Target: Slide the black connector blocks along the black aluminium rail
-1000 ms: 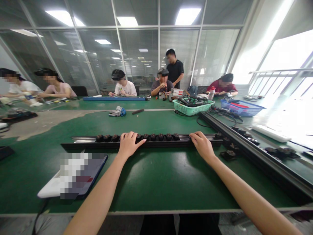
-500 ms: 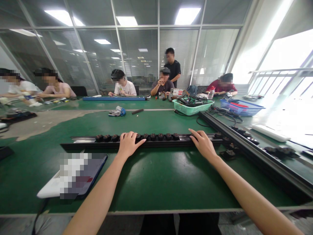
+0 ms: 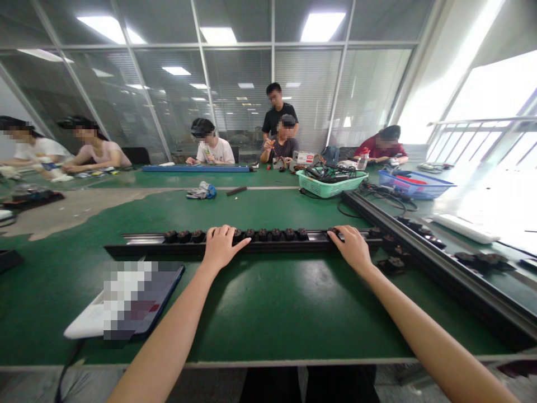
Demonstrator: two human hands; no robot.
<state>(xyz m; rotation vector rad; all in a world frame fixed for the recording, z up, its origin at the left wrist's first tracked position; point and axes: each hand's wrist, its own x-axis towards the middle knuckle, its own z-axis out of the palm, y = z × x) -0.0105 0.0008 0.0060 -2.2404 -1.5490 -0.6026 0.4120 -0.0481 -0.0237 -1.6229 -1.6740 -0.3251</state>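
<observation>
A long black rail (image 3: 268,247) with a silvery channel lies across the green table in front of me. Several small black parts with brownish round tops (image 3: 276,234) stand in a row in its channel. My left hand (image 3: 220,246) is wrapped over the rail left of its middle, thumb stretched to the right. It hides the parts under it. Toward the rail's right end, my right hand (image 3: 351,245) has its fingers closed on a small black part (image 3: 334,231), mostly hidden by the fingers. A bare silvery stretch of channel (image 3: 316,236) shows between this hand and the row.
A second black rail (image 3: 436,263) runs diagonally on the right, with loose black parts (image 3: 394,263) beside it. A tablet-like device (image 3: 168,296) lies at the left front. Farther back are a green basket (image 3: 331,189), a blue basket (image 3: 419,188), gloves (image 3: 202,191) and several people.
My right hand's fingers have come down and closed on a small black part at the rail. My left hand stays put. Across the table, the standing person has shifted left.
</observation>
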